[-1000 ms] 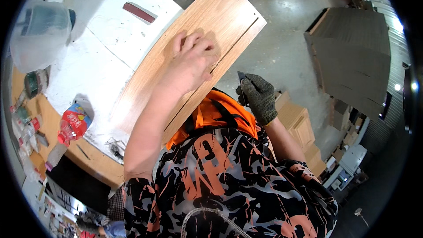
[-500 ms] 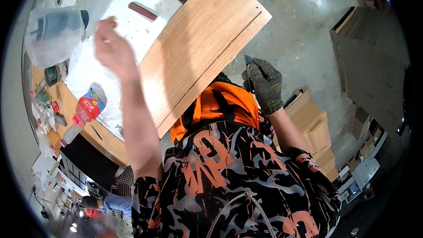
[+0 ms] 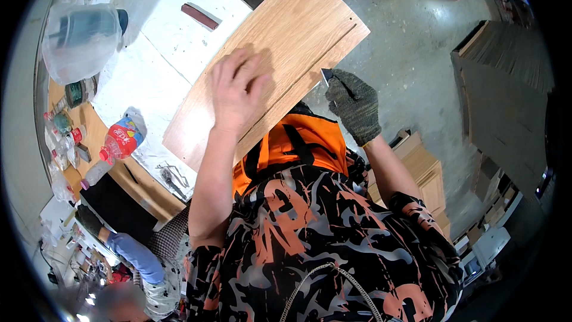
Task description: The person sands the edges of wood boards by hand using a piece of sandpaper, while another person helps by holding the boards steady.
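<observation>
A light wood-grain panel (image 3: pixel 286 42) lies slantwise over the near edge of the white-topped table, with a long groove along its near side and small holes at its far right corner. My bare left hand (image 3: pixel 237 92) is over the panel's middle, palm down and fingers spread, holding nothing; whether it presses on the surface I cannot tell. Just off the panel's right edge, my right hand (image 3: pixel 356 104), in a grey knitted glove, is closed around a small flat-bladed scraper (image 3: pixel 325 76). Its blade points at the panel; the handle is hidden in the glove.
A dark red block (image 3: pixel 200 16) rests on the white tabletop (image 3: pixel 152 39). To the left are a plastic-covered container (image 3: pixel 80 42), a red-labelled bottle (image 3: pixel 122 138) and other bottles. Stacked boards (image 3: pixel 500 89) stand at the right. Another person's sleeve (image 3: pixel 138 256) shows at lower left.
My left hand has come right, from above the white tabletop to over the panel. My right hand has turned slightly, bringing the scraper's blade closer to the panel. The other person's arm has shifted.
</observation>
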Motion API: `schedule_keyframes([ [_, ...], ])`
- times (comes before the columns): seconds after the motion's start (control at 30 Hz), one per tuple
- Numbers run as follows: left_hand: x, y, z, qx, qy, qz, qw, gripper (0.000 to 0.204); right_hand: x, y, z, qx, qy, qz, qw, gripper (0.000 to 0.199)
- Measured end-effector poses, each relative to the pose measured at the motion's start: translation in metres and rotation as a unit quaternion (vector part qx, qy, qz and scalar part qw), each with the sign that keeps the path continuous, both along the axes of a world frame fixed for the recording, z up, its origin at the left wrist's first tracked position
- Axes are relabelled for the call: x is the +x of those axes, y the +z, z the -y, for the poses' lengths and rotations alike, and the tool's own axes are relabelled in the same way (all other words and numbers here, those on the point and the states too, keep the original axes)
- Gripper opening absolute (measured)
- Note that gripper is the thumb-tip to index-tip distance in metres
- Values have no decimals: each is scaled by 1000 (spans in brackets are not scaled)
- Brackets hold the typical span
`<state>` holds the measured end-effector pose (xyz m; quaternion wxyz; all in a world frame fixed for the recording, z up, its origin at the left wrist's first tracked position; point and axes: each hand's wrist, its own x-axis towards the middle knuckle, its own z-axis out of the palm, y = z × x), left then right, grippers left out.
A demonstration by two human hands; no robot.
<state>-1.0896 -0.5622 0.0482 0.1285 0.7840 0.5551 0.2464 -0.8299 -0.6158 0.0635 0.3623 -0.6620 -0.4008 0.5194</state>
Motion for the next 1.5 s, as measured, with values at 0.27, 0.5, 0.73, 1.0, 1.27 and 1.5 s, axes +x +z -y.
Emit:
schedule_keyframes([
  [0.27, -90, -3, 18, 53, 223, -93, 969, 36, 9, 1, -31, 29, -44, 53, 997, 29],
  [0.5, -91, -2, 49, -28, 208, -136, 968, 32, -1, -9, -35, 49, -45, 100, 993, 28],
  [0.73, -97, -5, 48, -48, 183, -153, 970, 33, -4, -18, -17, 114, -19, 139, 983, 29],
  [1.0, -95, 1, 44, -81, 195, -153, 965, 33, -10, -2, -13, 178, 162, 205, 949, 33],
  [1.27, -105, -13, 51, -29, 183, -120, 975, 33, 2, 5, -16, 50, -23, 180, 982, 27],
  [1.5, -109, -16, 53, -19, 178, -112, 977, 33, -2, 17, -22, 101, -6, 266, 959, 28],
])
